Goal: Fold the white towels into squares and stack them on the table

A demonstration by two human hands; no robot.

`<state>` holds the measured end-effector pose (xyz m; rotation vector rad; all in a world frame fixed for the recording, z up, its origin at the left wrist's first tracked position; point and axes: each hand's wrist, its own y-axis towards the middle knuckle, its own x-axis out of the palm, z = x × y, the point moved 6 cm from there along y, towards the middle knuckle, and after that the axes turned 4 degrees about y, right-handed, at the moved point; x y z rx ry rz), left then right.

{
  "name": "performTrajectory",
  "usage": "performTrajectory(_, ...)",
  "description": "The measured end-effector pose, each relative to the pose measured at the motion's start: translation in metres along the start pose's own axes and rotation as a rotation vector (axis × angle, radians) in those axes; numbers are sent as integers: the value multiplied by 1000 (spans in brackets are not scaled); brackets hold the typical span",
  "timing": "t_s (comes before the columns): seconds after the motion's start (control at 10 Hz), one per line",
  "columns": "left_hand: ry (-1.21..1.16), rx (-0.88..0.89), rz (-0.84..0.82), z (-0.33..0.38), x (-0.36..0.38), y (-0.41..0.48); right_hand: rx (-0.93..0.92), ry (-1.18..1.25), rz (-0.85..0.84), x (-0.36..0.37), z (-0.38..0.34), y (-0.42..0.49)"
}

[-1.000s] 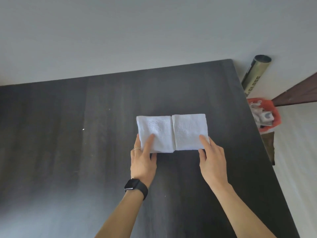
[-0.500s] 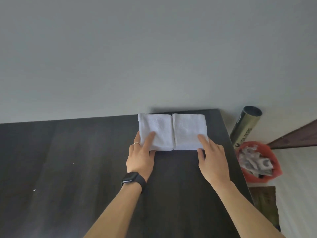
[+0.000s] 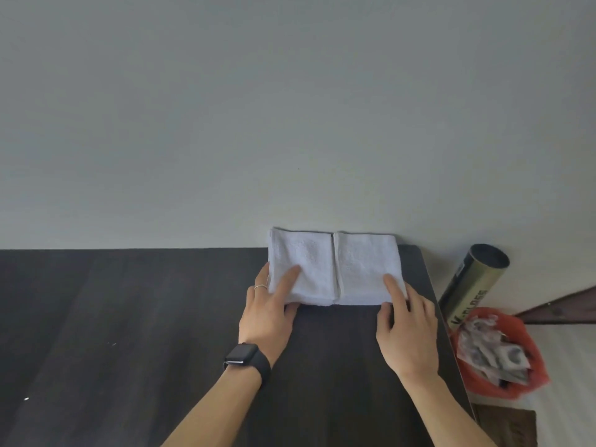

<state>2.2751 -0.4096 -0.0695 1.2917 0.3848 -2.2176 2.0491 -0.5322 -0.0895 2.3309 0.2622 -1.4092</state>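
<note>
Left hand [image 3: 267,312], black watch [image 3: 245,354] at the wrist, ring [image 3: 260,287] on one finger: pinches the towel's near left corner, index finger straight on top, thumb at the near edge. Right hand [image 3: 408,330]: same hold on the near right corner.

White towel [image 3: 332,267]: a folded oblong at the far right end of the dark table [image 3: 129,317], with a seam down its middle.

Step, as judged: the last fold. One half needs to be laid over the other at the seam with edges matched, making a square.

Unclear: whether the towel rests on the table or is lifted, since its far edge overlaps the wall; how many layers it has; whether it is one towel or two. No stack is visible.
</note>
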Motion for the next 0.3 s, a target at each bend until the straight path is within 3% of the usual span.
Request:
performTrajectory(0.2, -149, 15, -34, -4, -17, -31, 12, 24, 28, -12, -8, -3)
performTrajectory(0.3, -75, -49, -37, -34, -25, -74, 78, 57, 124, -22, -17, -28)
